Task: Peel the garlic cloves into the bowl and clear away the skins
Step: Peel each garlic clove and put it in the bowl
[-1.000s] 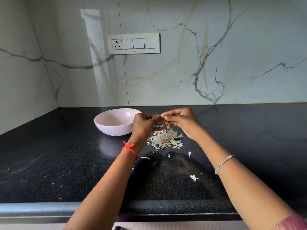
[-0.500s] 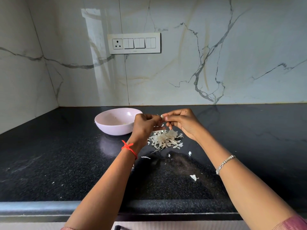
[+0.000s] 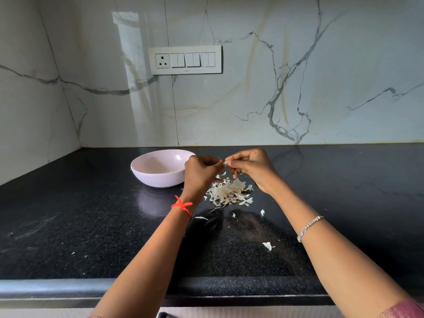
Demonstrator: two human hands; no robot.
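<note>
Barely anything's shifting since a second ago — left hand (image 3: 202,173) and right hand (image 3: 252,167) are still pinching the garlic clove (image 3: 227,162) in a tight grip, hovering above the skin pile (image 3: 229,191) on the worktop (image 3: 91,226) — bowl (image 3: 156,180) sitting just left.

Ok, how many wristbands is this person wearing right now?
2: a red thread band tied round the left wrist, and a silver metal bracelet on the right forearm near the wrist. No others are visible.
</note>
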